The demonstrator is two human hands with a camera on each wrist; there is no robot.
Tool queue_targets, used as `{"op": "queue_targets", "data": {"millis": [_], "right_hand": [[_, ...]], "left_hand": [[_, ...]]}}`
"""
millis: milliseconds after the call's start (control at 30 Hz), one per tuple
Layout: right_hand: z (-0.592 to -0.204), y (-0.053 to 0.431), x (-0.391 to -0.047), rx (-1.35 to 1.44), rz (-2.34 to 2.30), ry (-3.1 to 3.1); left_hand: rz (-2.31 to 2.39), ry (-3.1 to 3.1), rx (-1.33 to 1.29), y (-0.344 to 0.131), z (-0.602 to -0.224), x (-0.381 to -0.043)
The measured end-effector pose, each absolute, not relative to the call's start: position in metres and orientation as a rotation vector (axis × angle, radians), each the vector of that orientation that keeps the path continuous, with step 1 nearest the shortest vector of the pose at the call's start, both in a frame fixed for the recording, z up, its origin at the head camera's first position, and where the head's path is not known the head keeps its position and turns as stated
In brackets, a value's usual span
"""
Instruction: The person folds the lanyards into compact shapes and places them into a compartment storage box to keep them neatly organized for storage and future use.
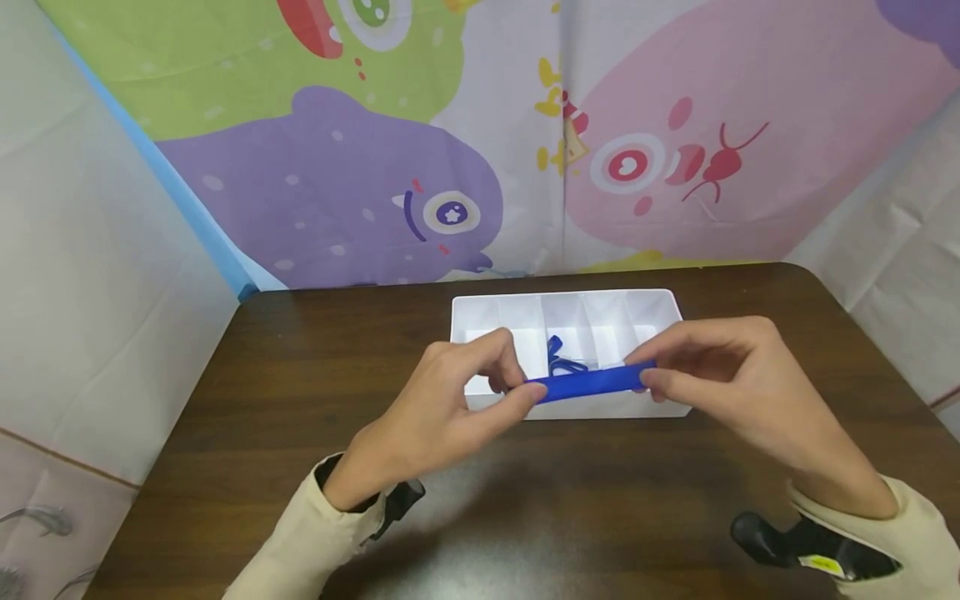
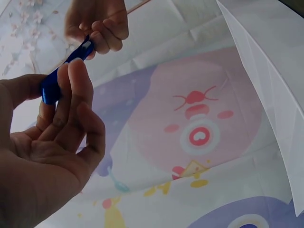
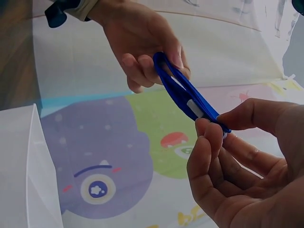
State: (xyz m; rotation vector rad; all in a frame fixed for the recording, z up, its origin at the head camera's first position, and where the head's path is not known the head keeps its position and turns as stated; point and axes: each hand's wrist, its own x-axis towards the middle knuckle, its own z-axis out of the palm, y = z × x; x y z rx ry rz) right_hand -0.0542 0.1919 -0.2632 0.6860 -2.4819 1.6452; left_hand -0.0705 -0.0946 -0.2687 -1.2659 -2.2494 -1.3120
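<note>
A blue strap [image 1: 592, 383], folded into a long flat loop, is stretched between both hands over the front of a white divided box [image 1: 585, 408]. My left hand [image 1: 450, 408] pinches its left end between thumb and fingers. The other end is pinched by my right hand [image 1: 738, 375]. In the right wrist view the strap [image 3: 183, 92] shows as a narrow loop with a small white piece inside it. Another blue strap [image 1: 567, 365] lies loosely looped in a middle compartment of the box, partly hidden behind the held one.
The box stands on a dark wooden table [image 1: 322, 375], near the far edge. Behind the table hangs a cartoon-printed cloth [image 1: 315, 183]. Pale sheets [image 1: 112, 233] close in the sides. Dark straps with black pieces sit at both wrists.
</note>
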Motion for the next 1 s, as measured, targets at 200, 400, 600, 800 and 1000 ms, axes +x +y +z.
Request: {"op": "queue_targets", "data": {"millis": [200, 400, 600, 800, 1000], "right_hand": [[-0.264, 0.193, -0.054, 0.703, 1.643, -2.486], [-0.263, 0.194, -0.054, 0.707, 1.629, -2.489], [-0.263, 0.193, -0.053, 0.806, 1.726, -2.427], [-0.264, 0.194, -0.053, 0.943, 1.895, -2.339], [-0.264, 0.194, -0.056, 1.005, 1.911, -2.349]], "left_hand": [[-1.396, -2.274, -1.301, -0.096, -0.268, -0.070], [-1.514, -2.218, -1.458, -0.098, -0.265, -0.070], [-1.811, -2.100, -1.732, -0.102, -0.258, -0.067], [-1.954, -2.042, -1.895, -0.106, -0.253, -0.065], [-1.865, -2.038, -1.866, -0.102, -0.257, -0.067]]}}
